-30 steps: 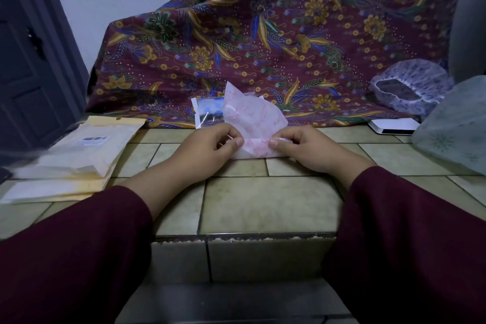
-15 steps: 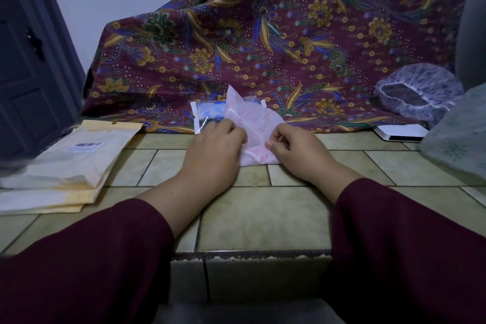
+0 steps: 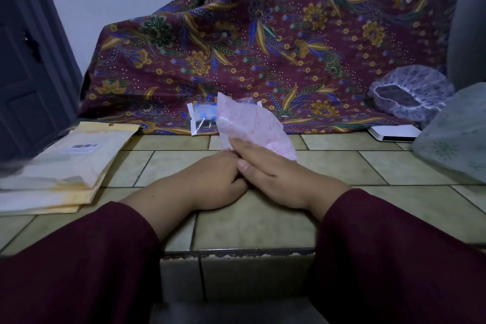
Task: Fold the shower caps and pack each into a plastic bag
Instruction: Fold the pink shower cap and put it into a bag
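Centre frame, on the tiled counter [image 3: 342,166]: my right hand [image 3: 273,179] lies with straight fingers pressing the pink shower cap [image 3: 252,126]. My left hand [image 3: 218,179] curls at its lower edge; grip unclear.

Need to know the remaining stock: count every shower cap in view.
4. A pink-patterned plastic shower cap under both hands; a blue one packed in a clear bag behind it; a purple-dotted one far right; a pale green-printed one at the right edge. More may be hidden.
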